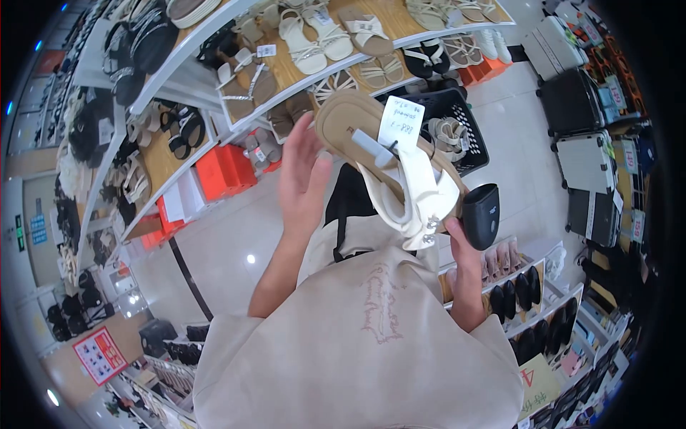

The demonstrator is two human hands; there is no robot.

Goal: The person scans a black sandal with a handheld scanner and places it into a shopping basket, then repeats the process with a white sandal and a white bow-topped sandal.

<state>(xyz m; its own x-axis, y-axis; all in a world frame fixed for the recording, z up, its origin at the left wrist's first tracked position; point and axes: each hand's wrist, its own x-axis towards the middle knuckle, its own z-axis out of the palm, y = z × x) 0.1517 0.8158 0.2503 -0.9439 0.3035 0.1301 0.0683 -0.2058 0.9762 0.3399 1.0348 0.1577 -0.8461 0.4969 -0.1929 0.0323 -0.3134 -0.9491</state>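
A white sandal (421, 196) with a tan footbed, a bow-like strap and shiny ornaments is held up in front of my chest. My right hand (463, 243) grips it near the toe end, fingers partly hidden behind it. A white paper tag (400, 123) with handwriting hangs over the footbed. Just beside the right hand sits a black rounded object (480, 217) whose kind I cannot make out. My left hand (304, 168) is raised by the heel end, fingers and thumb apart, holding nothing.
A black basket (477, 146) with light sandals stands on the floor beyond. Curved shelves (289, 89) full of sandals run across the front and left, with orange boxes (225, 171) beneath. Suitcases (586, 168) line the right. Black shoes (516, 293) fill a rack at lower right.
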